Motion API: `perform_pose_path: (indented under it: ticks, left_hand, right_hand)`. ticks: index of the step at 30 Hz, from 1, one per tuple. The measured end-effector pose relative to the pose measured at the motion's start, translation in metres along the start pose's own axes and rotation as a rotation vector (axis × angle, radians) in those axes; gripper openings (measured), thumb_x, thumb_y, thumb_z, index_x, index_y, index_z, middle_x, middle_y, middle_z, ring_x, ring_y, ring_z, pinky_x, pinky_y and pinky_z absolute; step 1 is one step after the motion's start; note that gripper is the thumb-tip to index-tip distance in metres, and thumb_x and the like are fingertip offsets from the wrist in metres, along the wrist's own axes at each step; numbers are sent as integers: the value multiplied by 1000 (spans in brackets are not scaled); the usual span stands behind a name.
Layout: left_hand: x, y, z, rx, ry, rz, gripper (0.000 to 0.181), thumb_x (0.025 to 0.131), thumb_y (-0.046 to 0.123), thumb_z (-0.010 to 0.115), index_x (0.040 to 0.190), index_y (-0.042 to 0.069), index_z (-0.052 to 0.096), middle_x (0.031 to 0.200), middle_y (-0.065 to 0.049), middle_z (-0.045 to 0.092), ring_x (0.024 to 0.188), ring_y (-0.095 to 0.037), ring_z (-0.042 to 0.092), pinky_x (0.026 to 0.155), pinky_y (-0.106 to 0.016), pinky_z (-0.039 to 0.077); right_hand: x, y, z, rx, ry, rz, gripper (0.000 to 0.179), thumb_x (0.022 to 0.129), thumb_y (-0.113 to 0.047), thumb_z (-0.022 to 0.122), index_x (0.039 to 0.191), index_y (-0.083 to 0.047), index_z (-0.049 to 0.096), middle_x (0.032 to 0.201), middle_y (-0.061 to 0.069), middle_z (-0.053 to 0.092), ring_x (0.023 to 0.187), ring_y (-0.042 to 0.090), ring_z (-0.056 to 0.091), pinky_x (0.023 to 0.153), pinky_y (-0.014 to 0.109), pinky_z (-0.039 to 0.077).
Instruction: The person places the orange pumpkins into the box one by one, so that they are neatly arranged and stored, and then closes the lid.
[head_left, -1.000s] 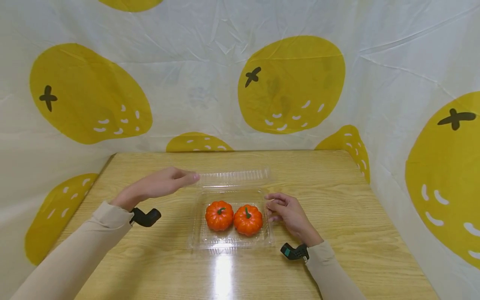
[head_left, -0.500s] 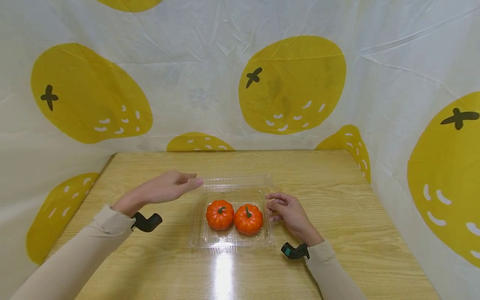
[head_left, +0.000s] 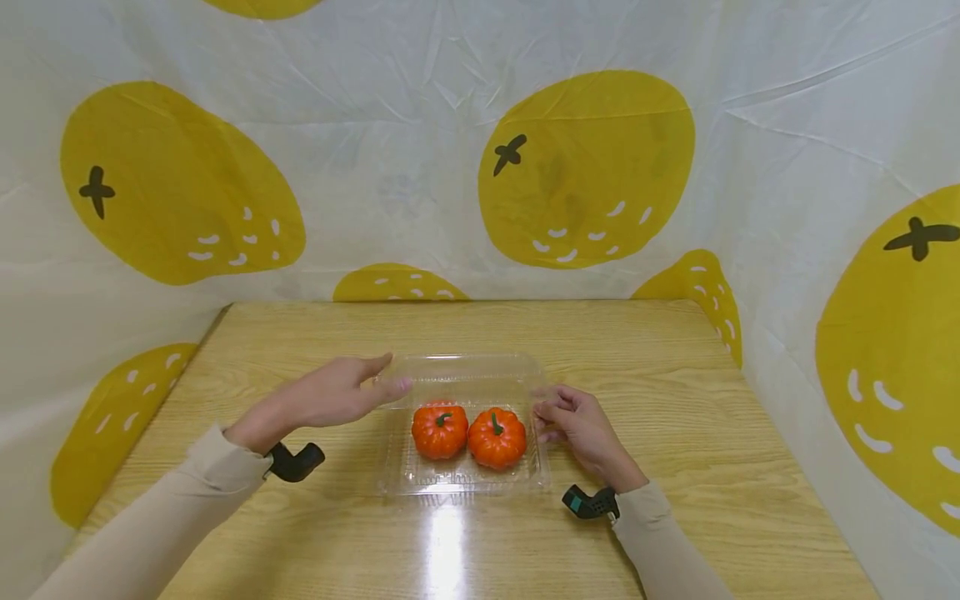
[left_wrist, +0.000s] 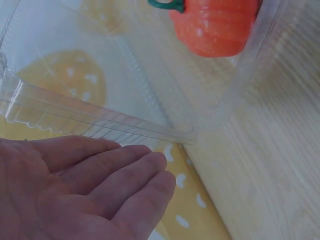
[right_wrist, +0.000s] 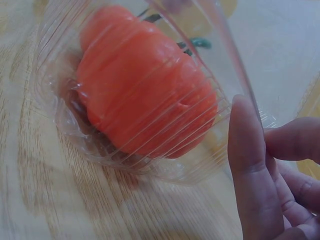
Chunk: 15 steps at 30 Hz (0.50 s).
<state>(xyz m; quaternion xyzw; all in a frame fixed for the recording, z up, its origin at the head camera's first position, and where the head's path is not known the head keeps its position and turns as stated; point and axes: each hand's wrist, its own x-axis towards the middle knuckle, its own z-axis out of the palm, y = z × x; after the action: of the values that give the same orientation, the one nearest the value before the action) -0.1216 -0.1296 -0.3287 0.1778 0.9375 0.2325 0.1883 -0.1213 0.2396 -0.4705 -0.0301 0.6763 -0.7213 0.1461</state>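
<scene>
A hinged clear plastic container (head_left: 393,479) stands on the table with two small orange toy pumpkins side by side inside, the left pumpkin (head_left: 435,435) and the right pumpkin (head_left: 501,446). Its lid (head_left: 480,363) tilts up at the far side, partly raised over the base. My left hand (head_left: 322,393) is at the lid's left edge, fingers straight; in the left wrist view those fingers (left_wrist: 135,175) lie against or just beside the lid's ribbed side. With thumb and finger my right hand (head_left: 583,427) pinches the container's right rim, as the right wrist view shows.
The wooden table (head_left: 675,433) extends around the container on all sides. A white cloth (head_left: 420,183) printed with yellow fruit hangs behind it and at both sides. Each wrist carries a black camera mount, such as the left mount (head_left: 296,462).
The lid has swung up from lying back behind the base and now leans forward. My left hand has moved slightly right and nearer with it. The right hand keeps its place.
</scene>
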Motion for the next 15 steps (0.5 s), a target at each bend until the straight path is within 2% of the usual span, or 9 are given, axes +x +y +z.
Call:
perform_pose_path:
  ticks: [1,3,6,8,10,15]
  left_hand:
    - [-1,0,1,4,1,-1,96,99,77,39,163,5,28,164,-19,41,150,-40,43,124,-61,35]
    - [-1,-1,4,21,5,7,96,99,76,40,162,4,28,149,-23,58,148,-40,47,122,-61,37]
    - [-3,-2,8,28,19,12,97,99,75,42,162,3,28,145,-24,60,144,-39,51,121,-60,39]
    - [-3,-3,11,33,26,17,98,98,75,43,162,2,28,148,-24,58,144,-40,51,121,-60,39]
    - [-5,-4,13,31,37,14,99,98,76,44,162,2,28,163,-20,41,145,-40,50,121,-61,39]
    - [-8,-6,18,45,51,22,101,97,76,45,162,1,28,162,-22,41,145,-43,49,120,-62,40]
  right_hand:
    - [0,0,0,-2,2,3,43,103,-9,61,138,12,51,87,-3,71,78,9,67,67,26,64]
    - [0,-1,1,-2,11,10,42,103,-11,62,137,11,52,85,-2,71,78,9,67,67,27,64]
    - [-1,-1,1,0,24,22,41,102,-13,64,135,9,54,84,-1,70,77,10,66,67,27,64]
    - [-1,-1,1,-4,32,28,39,102,-12,64,134,8,55,84,0,69,76,10,65,67,27,64]
    - [-1,-1,1,-3,37,35,37,102,-11,63,132,8,54,86,-1,69,77,11,65,67,27,64]
    - [0,-1,1,0,38,39,39,102,-12,63,133,10,51,93,-4,69,76,11,67,67,27,64]
